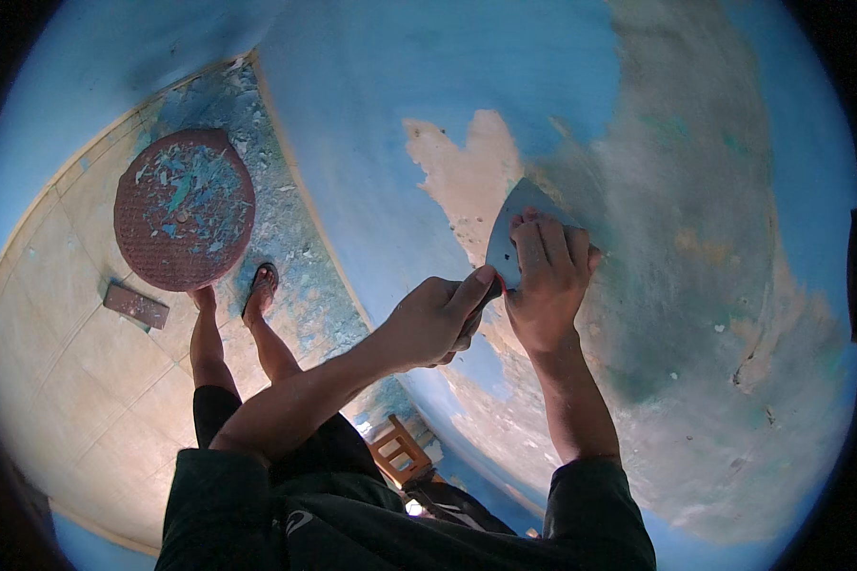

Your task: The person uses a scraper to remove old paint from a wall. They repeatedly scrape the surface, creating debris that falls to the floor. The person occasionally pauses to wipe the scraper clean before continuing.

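Note:
A wide metal scraper blade (503, 235) lies against a wall (371, 193) where blue paint has come off in large patches. My left hand (439, 314) is closed around the scraper's dark handle (493, 291). With its fingers spread over the upper face of the blade, my right hand (551, 282) presses on it. Beside the blade's tip is a pale bare patch (475, 168) with a ragged edge, and grey-green bare plaster (657, 285) stretches off to the right.
A round dark-red stool or table (186, 271) covered with blue paint flakes stands on the tiled floor (78, 342) at left. Near it lies a brown rectangular block (136, 305). Paint chips litter the floor along the wall. A wooden chair (402, 453) stands behind my body.

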